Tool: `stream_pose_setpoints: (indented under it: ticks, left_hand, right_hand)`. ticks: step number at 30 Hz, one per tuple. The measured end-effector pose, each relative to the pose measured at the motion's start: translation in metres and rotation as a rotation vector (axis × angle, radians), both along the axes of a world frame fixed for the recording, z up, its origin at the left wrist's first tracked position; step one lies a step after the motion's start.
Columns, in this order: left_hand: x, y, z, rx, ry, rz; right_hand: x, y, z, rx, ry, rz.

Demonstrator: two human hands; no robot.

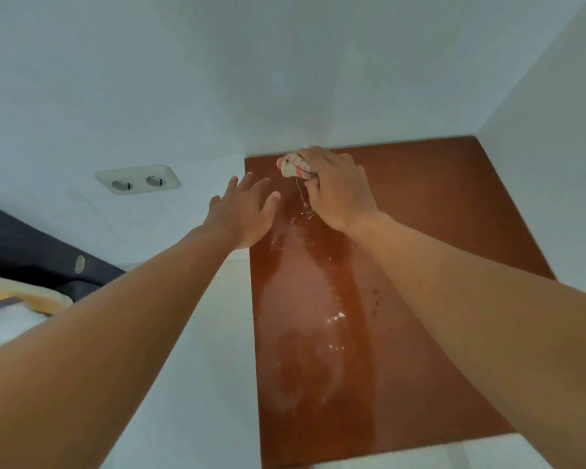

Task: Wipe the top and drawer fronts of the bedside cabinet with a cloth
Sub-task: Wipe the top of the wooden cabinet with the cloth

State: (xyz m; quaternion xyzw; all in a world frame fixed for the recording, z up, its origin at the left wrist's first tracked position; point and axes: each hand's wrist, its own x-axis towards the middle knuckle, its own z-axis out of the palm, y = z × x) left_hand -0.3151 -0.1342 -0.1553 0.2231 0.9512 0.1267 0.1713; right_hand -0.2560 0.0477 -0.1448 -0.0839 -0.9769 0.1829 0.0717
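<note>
The bedside cabinet's glossy reddish-brown top [437,211] fills the right half of the view, streaked with wet marks down its middle. My right hand [335,187] is at the far left corner of the top, shut on a balled white cloth with red stripes [293,166], which presses on the wood near the wall. A loose thread hangs from the cloth. My left hand [242,211] hovers over the cabinet's left edge with its fingers spread and nothing in it. The drawer fronts are out of sight.
White walls close in behind and to the right of the cabinet. A double wall socket [137,179] sits on the wall to the left. A dark headboard [24,245] and pale bedding [11,309] lie at the lower left.
</note>
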Motion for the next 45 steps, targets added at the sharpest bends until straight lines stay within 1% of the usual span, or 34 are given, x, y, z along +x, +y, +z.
stream_pose_setpoints:
  ticks: [4,7,11,14,18,22,26,32,37,41,45]
  left_hand:
    - [-0.049,0.007,-0.018,-0.009,-0.016,-0.032]
    - [-0.062,0.011,-0.031,-0.026,-0.033,-0.058]
    - [-0.054,0.006,-0.044,0.002,-0.023,-0.065]
    - [-0.053,0.003,-0.048,0.001,-0.013,-0.051]
    - [-0.053,0.004,-0.044,-0.051,-0.013,-0.058]
    - [-0.055,0.008,-0.036,-0.068,-0.057,-0.043]
    - [-0.035,0.005,-0.029,-0.069,-0.075,-0.029]
    - [0.050,-0.022,-0.033,-0.046,-0.053,0.020]
    - [0.122,-0.038,-0.028,-0.059,-0.066,0.071]
    - [0.178,-0.054,-0.015,-0.034,-0.088,0.100]
    - [0.219,-0.067,-0.007,-0.029,-0.095,0.125]
  right_hand:
    - [-0.051,0.005,-0.028,0.029,-0.102,-0.002]
    - [-0.065,0.010,-0.049,0.086,-0.178,0.052]
    - [-0.066,0.011,-0.068,0.086,-0.233,0.125]
    - [-0.065,0.009,-0.071,0.130,-0.265,0.123]
    - [-0.063,0.008,-0.070,0.167,-0.272,0.122]
    - [-0.048,0.000,-0.069,0.174,-0.287,0.118]
    - [-0.001,-0.009,-0.070,0.177,-0.277,0.138]
    - [0.090,-0.025,-0.069,0.175,-0.284,0.151]
    - [0.187,-0.042,-0.067,0.137,-0.322,0.190]
    - [0.265,-0.055,-0.063,0.111,-0.334,0.224]
    - [0.332,-0.066,-0.067,0.115,-0.299,0.255]
